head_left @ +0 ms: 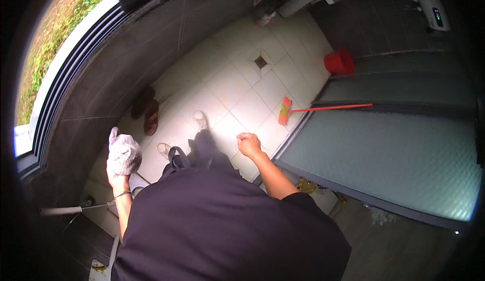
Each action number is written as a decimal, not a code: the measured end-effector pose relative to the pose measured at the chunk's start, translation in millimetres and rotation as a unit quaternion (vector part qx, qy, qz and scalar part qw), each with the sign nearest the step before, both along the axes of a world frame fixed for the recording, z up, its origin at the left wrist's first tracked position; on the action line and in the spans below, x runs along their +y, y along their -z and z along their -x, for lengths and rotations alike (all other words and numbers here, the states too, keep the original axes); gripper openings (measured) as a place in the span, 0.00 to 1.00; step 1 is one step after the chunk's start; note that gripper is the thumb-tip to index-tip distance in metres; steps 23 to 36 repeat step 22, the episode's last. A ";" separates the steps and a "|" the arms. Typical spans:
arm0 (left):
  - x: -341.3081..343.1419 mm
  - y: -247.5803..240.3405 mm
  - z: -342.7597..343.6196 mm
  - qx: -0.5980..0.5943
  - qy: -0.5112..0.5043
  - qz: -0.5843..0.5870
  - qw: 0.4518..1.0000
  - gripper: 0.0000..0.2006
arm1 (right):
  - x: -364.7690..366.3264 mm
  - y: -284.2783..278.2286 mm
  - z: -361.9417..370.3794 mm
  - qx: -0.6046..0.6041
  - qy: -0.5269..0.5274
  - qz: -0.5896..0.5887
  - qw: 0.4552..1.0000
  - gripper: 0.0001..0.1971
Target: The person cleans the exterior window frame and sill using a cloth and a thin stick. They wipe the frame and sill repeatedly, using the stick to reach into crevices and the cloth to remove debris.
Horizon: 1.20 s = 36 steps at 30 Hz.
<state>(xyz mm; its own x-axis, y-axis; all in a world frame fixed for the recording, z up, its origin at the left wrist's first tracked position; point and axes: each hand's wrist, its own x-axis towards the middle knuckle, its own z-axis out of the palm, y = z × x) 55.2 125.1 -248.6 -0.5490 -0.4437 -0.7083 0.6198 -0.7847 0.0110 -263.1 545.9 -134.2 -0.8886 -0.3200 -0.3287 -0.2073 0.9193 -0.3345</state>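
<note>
My left hand [116,180] is raised at the left, beside the dark tiled wall. A bunched greyish-white cloth [125,154] covers most of it, so the fingers are largely hidden, and the hand is closed on the cloth. In front of my body, above the pale floor, my right hand [248,143] is curled into a loose fist. Nothing sticks out of that fist, and it touches nothing. To its right, a red broom [328,107] with orange-red bristles lies across a dark frame edge.
A frosted glass panel [384,149] in a dark frame spans the right, with a red bucket [339,61] at its far corner. Brown slippers [151,116] lie along the left wall. A floor drain [260,62] is set in the tiles. The window frame [76,63] edges the left.
</note>
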 end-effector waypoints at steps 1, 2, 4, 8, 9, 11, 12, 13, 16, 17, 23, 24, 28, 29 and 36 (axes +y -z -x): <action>-2.0 -4.8 5.5 0.004 0.013 0.000 1.000 0.17 | 7.1 -5.9 -7.8 -0.016 0.029 -0.002 0.999 0.08; -2.0 -15.4 8.8 0.004 0.025 0.001 1.000 0.17 | 12.0 -10.6 -16.9 -0.013 0.034 -0.005 0.999 0.09; -9.0 -17.0 20.9 0.024 0.050 0.002 0.998 0.17 | 22.0 -16.1 -34.8 0.005 0.043 -0.013 0.999 0.10; -6.9 -29.9 57.3 0.098 0.094 -0.011 0.991 0.15 | 48.3 -6.2 -72.0 0.044 0.052 -0.047 0.997 0.13; -2.9 -42.5 64.5 0.121 0.123 -0.002 0.985 0.13 | 54.0 -5.7 -81.0 0.051 0.058 -0.045 0.996 0.14; -5.3 -67.0 68.8 0.157 0.138 0.000 0.978 0.13 | 66.4 -23.4 -107.5 0.092 0.076 0.012 0.993 0.13; -5.1 -79.0 72.0 0.175 0.146 -0.001 0.974 0.13 | 71.7 -33.4 -109.8 0.098 0.088 0.026 0.991 0.12; -10.8 -90.2 63.4 0.150 0.170 0.046 0.973 0.14 | 72.4 -52.0 -124.1 0.110 0.096 0.042 0.988 0.11; -5.2 -160.1 77.8 0.097 0.192 0.047 0.975 0.14 | 94.0 -75.7 -146.0 0.150 0.110 0.080 0.979 0.08; -8.6 -165.0 79.9 0.121 0.204 0.052 0.970 0.15 | 100.5 -83.9 -147.8 0.166 0.103 0.095 0.976 0.08; -16.8 -203.1 87.5 0.159 0.237 0.125 0.950 0.16 | 107.7 -97.5 -158.8 0.231 0.102 0.153 0.955 0.08; -16.8 -203.1 87.5 0.159 0.237 0.125 0.950 0.16 | 107.7 -97.5 -158.8 0.231 0.102 0.153 0.955 0.08; -16.8 -203.1 87.5 0.159 0.237 0.125 0.950 0.16 | 107.7 -97.5 -158.8 0.231 0.102 0.153 0.955 0.08; -16.8 -203.1 87.5 0.159 0.237 0.125 0.950 0.16 | 107.7 -97.5 -158.8 0.231 0.102 0.153 0.955 0.08; -16.8 -203.1 87.5 0.159 0.237 0.125 0.950 0.16 | 107.7 -97.5 -158.8 0.231 0.102 0.153 0.955 0.08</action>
